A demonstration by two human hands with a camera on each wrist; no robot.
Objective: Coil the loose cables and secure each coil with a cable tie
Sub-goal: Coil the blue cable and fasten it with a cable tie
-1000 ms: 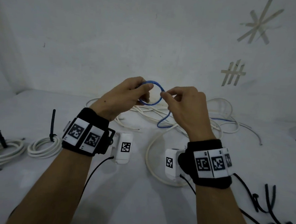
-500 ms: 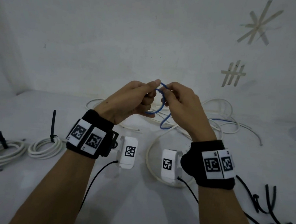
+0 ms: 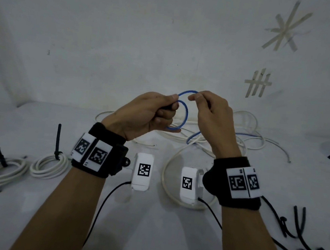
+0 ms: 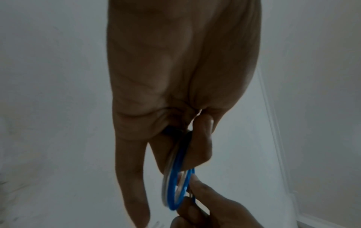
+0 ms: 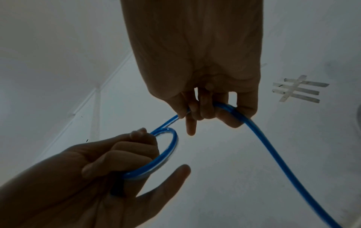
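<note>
A thin blue cable [image 3: 184, 114] is held up in front of me above the white surface. My left hand [image 3: 151, 114] grips a small coil of it [image 5: 168, 151] between thumb and curled fingers. My right hand [image 3: 209, 116] pinches the cable just right of the coil [image 5: 210, 108] and lets the loose length [image 5: 277, 154] run down through its fingers. From there the blue tail [image 3: 193, 137] drops to the heap of loose white cables [image 3: 244, 128]. In the left wrist view the blue loops [image 4: 175, 185] hang below my thumb.
Two tied white coils [image 3: 4, 169] [image 3: 49, 164] with black ties lie at the left. A loose white cable loop [image 3: 168, 172] lies under my wrists. Black cable ties [image 3: 297, 224] are scattered at the lower right. Tape marks [image 3: 258, 83] are on the wall.
My hands came together at the coil half a second ago and have drawn apart again, the right hand now laying a fresh arc of blue cable over the coil.
</note>
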